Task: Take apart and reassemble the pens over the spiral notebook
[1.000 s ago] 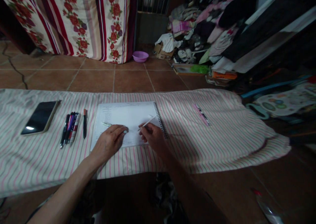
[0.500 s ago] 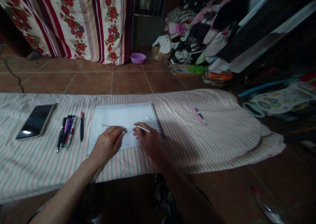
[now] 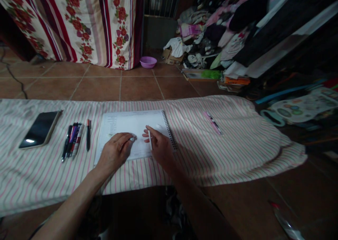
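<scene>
A spiral notebook point(image 3: 132, 118) lies on the striped cloth, its coil along the right edge. Over its left half, my left hand point(image 3: 116, 148) is closed around a slim, clear-looking pen point(image 3: 112, 134); one end pokes out behind the fingers, and a pale end point(image 3: 132, 139) shows at the fingertips. My right hand point(image 3: 161, 146) holds a thin white stick point(image 3: 150, 139), shaped like a pen part, upright between thumb and fingers, with the other fingers spread. A small whitish piece point(image 3: 159, 126) rests on the page near the coil.
Left of the notebook lie an orange-and-black pen point(image 3: 88, 136), a cluster of several pens point(image 3: 72, 141) and a phone point(image 3: 40, 129). A pink-and-black pen point(image 3: 213, 123) is to the right on the striped cloth point(image 3: 237, 145). Beyond are a purple basin point(image 3: 148, 62) and piled clothes.
The white stick in my right hand has turned from slanting rightward to nearly upright, and the fingers have opened somewhat. My left hand stays almost in place.
</scene>
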Demonstrator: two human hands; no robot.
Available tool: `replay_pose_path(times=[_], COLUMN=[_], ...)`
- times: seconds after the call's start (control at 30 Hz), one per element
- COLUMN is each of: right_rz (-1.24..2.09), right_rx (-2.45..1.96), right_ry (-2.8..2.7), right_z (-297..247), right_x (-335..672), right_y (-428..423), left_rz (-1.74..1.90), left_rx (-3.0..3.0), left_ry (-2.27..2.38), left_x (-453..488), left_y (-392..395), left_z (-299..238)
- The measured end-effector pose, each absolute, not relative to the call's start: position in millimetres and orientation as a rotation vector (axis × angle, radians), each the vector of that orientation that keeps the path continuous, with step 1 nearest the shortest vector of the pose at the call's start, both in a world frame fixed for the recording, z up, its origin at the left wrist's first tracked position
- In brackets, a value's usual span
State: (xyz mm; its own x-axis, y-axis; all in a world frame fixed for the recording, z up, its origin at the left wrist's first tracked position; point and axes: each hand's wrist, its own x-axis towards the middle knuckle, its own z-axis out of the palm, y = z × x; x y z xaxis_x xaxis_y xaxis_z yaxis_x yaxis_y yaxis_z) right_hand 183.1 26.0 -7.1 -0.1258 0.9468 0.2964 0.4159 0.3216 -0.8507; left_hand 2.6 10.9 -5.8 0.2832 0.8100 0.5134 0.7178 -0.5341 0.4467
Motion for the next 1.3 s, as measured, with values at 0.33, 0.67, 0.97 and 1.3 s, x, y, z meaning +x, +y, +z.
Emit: replay_pose_path(times=[0.33,0.67,0.97,1.3], right_rz=[0.673,0.655,0.578,0.598], right_rx=[-1.289,-1.265,-1.238,-1.167], right_ry=[-1.732,-1.719,-1.78,-1.802], right_z=[-7,-4,-9,-7], right_x=[182,180,180,177], right_y=[27,27,29,29], left_rz=[1.259,1.465,1.445,1.449], left_rx=[2.296,1.832,1.956,1.997], left_ry=[1.42,1.175,1.292,1.335], left_x=[-1,5,5,5], left_y=[10,-1,-3,-5], left_z=[2,8,11,12])
